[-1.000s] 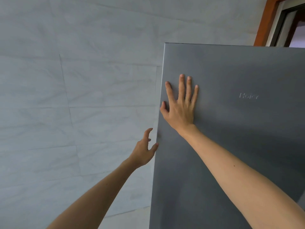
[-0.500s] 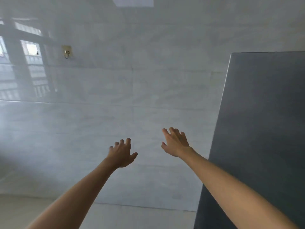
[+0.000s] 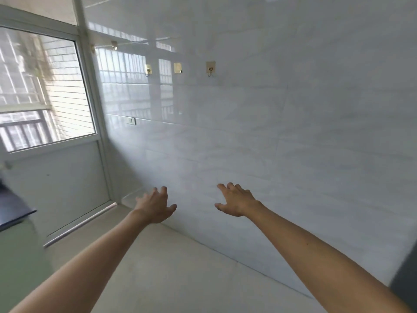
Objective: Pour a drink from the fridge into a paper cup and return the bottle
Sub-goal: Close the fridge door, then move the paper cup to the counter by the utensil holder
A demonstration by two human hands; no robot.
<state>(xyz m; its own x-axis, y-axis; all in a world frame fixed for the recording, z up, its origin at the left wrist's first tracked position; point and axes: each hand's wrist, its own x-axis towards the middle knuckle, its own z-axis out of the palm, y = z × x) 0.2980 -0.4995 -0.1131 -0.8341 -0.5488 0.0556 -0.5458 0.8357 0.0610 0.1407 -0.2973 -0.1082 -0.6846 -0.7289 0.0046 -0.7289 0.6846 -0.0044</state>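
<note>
Both arms reach forward in front of a white tiled wall. My left hand (image 3: 155, 206) hangs in the air with relaxed, spread fingers and holds nothing. My right hand (image 3: 235, 199) is likewise empty, its fingers loosely spread, palm down. Only a dark grey sliver of the fridge (image 3: 406, 274) shows at the lower right edge, well away from both hands. No bottle or paper cup is in view.
A glazed door with a window (image 3: 45, 86) fills the left side, its metal sill (image 3: 79, 224) on the floor. Gold wall hooks (image 3: 210, 67) hang high on the tiles. A dark blue object (image 3: 13, 211) sits at the far left edge. Pale floor lies below.
The view has swung left, away from the fridge. My right hand left the fridge door, and both hands now hang lower in front of the wall.
</note>
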